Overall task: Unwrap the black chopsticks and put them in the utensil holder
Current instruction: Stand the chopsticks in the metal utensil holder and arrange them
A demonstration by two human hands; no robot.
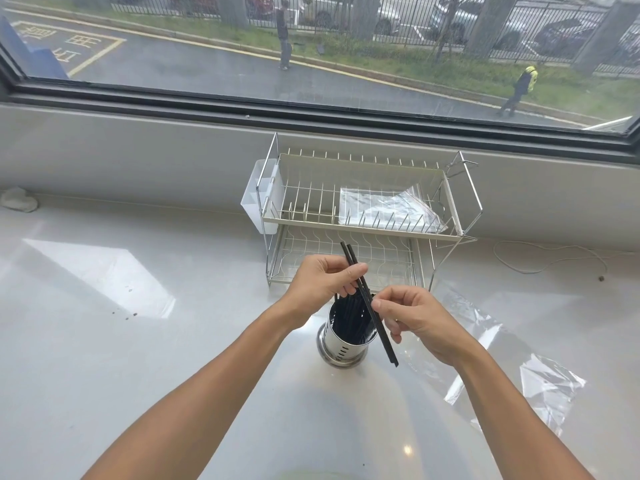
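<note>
**Black chopsticks held over the holder**

Above the shiny perforated steel utensil holder [347, 339], both of your hands hold one pair of slim black chopsticks [367, 303], tilted from upper left to lower right. Your left hand [320, 280] has its grip closed on the upper part of the pair, thumb and fingers pinching the sticks. Your right hand [417, 318] grasps them lower down between thumb and forefinger, with the lower ends jutting past it, just outside the holder's rim. More black chopsticks [349, 317] already stand inside the holder, which sits on the glossy white table [138, 341].

Clear crinkled plastic wrapping [540, 379] lies flat on the table to your right. Behind the holder stands a two-tier wire dish rack [363, 216], with a clear plastic bag [388, 209] on its upper tier and a white plastic caddy [258, 199] hung on its left side.
</note>
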